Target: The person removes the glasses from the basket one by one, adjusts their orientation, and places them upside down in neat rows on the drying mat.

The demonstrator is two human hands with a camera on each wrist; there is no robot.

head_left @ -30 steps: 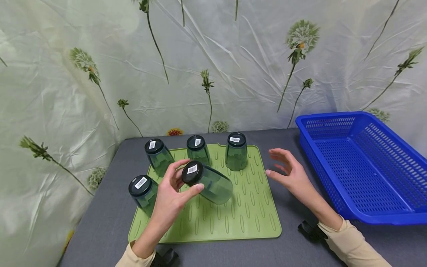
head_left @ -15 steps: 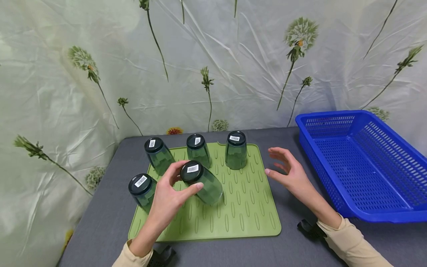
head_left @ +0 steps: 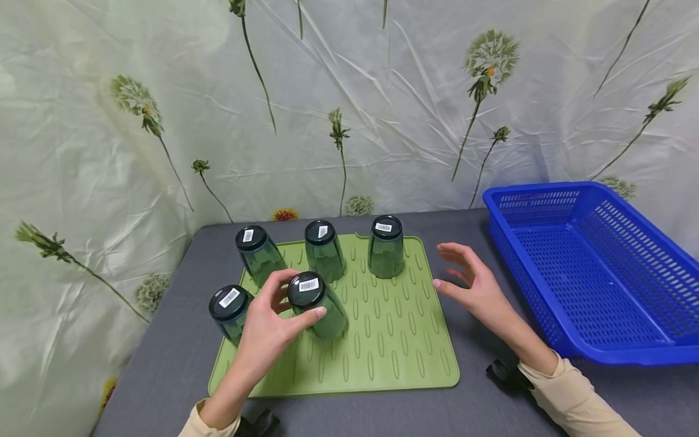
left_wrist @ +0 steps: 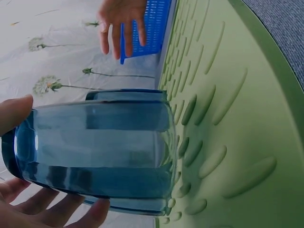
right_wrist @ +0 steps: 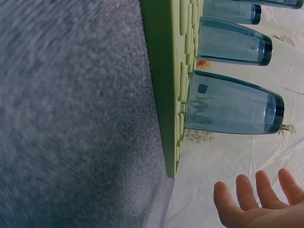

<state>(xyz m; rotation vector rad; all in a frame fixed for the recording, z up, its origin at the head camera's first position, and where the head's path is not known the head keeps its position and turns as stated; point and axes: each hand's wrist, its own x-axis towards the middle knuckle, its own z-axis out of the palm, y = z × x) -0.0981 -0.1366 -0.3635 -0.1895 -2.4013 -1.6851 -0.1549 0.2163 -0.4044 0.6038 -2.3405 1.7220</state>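
My left hand grips a tinted drinking glass near its dark base, thumb on one side and fingers on the other. The glass is upside down, its rim at the surface of the green drying mat; in the left wrist view the glass looks nearly square to the mat, and I cannot tell whether the whole rim touches. Past the mat's right edge, my right hand hovers with relaxed, slightly bent fingers and holds nothing.
Three upturned glasses line the mat's back: left, middle and right. Another glass stands at the left edge, partly behind my left hand. A blue plastic basket sits to the right on the grey tabletop.
The glass in my left hand has gone from strongly tilted to nearly upright upside down, moving slightly left and down to the mat. My right hand has hardly moved.
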